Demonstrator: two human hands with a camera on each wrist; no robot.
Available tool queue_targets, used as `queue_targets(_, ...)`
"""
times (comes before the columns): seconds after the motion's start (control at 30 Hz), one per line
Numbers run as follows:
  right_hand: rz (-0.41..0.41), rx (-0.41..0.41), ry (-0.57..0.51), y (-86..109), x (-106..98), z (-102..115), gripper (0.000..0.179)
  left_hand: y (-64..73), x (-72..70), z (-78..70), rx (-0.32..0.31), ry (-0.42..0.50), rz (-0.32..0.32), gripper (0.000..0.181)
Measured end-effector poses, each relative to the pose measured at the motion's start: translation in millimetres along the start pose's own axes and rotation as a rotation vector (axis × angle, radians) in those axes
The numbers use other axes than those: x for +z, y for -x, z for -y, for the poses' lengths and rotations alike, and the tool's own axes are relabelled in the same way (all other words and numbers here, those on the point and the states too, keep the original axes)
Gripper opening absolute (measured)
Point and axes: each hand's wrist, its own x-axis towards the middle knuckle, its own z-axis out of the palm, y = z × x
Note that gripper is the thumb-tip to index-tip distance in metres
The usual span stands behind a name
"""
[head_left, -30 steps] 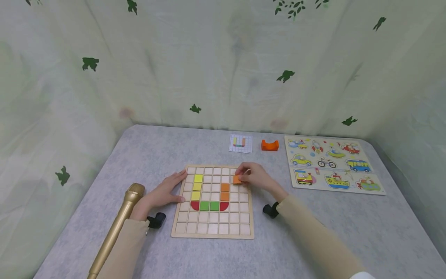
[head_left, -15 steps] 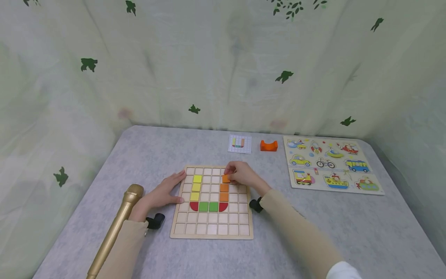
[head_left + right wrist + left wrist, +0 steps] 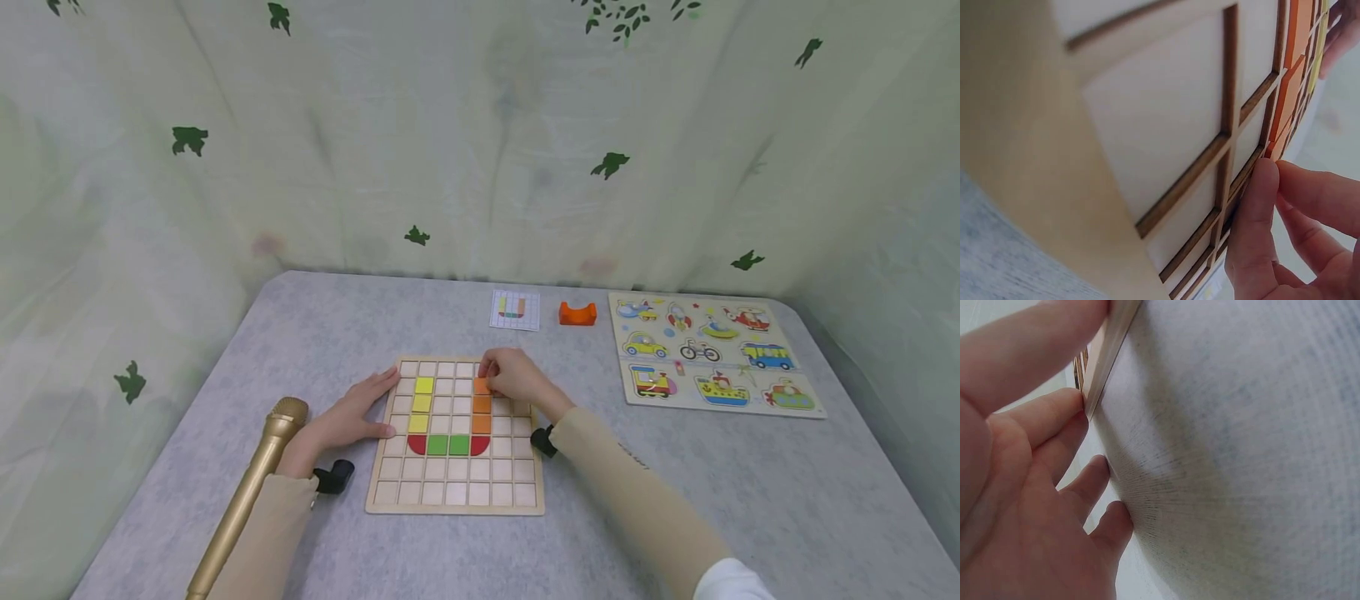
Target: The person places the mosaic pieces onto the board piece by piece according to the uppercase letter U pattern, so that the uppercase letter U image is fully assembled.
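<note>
A wooden grid board (image 3: 455, 493) lies on the table with colored tiles in a U shape. Yellow tiles (image 3: 422, 403) form its left side, and green tiles (image 3: 447, 445) lie between two red rounded ones (image 3: 479, 446) along the bottom. At the top of the right column, my right hand (image 3: 517, 379) pinches an orange square tile (image 3: 482, 387) between thumb and index finger. Up close in the right wrist view, that tile (image 3: 1277, 145) sits at its cell, partly covered by the fingertips. My left hand (image 3: 348, 417) rests against the board's left edge, fingers extended and thumb apart.
A small pattern card (image 3: 514, 310) and an orange curved block (image 3: 577, 314) lie behind the board. To the right is a vehicle puzzle board (image 3: 720, 354). A gold microphone (image 3: 251, 492) lies by the left forearm.
My right hand has moved left with the orange tile, from the board's right part to the top of the orange column, and lowered it there. The left hand keeps its place.
</note>
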Motion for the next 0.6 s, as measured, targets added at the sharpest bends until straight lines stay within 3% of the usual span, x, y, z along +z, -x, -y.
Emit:
queue_targets(0.13, -0.012, -0.012, -0.001, 0.7, 0.5, -1.0, 0.013, 0.6, -0.1, -0.4, 0.004, 0.007, -0.003, 0.084)
queue_targets(0.37, -0.04, 0.018, -0.149, 7.8, -2.3, -9.9, 0.008, -0.8, 0.4, 0.9, 0.014, 0.008, 0.002, 0.084)
queue_targets(0.6, -0.084, 0.072, -0.253, 27.9, -24.7, -27.9, 0.007, -0.3, -1.4, -1.6, 0.012, 0.005, 0.014, 0.084)
